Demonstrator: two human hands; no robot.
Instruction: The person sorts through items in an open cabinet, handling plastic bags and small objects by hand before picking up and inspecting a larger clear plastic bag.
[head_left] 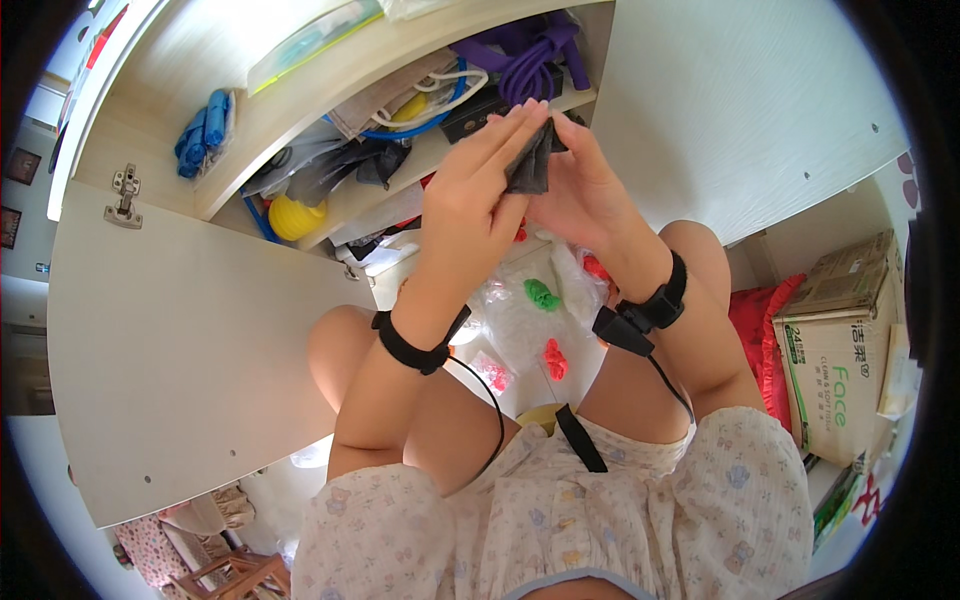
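Up in front of the open cabinet, my left hand point(472, 185) and my right hand point(590, 195) come together around a dark, folded piece of thin material point(530, 165), which looks like a black plastic bag. My left hand's fingers lie long and close together along its left side. On the other side, the right thumb and fingers press against it, partly hidden behind it. Below my hands, between my knees, a green knotted bundle point(541, 294) and a red knotted bundle point(556, 359) lie among clear plastic bags point(513, 318).
Cabinet doors stand open at left point(200, 350) and right point(740, 110). Shelves hold a blue roll point(215, 118), purple tubing point(525, 75), a white cord point(455, 95) and a yellow coil point(297, 216). A cardboard box point(835, 350) and red bag point(752, 330) stand at right.
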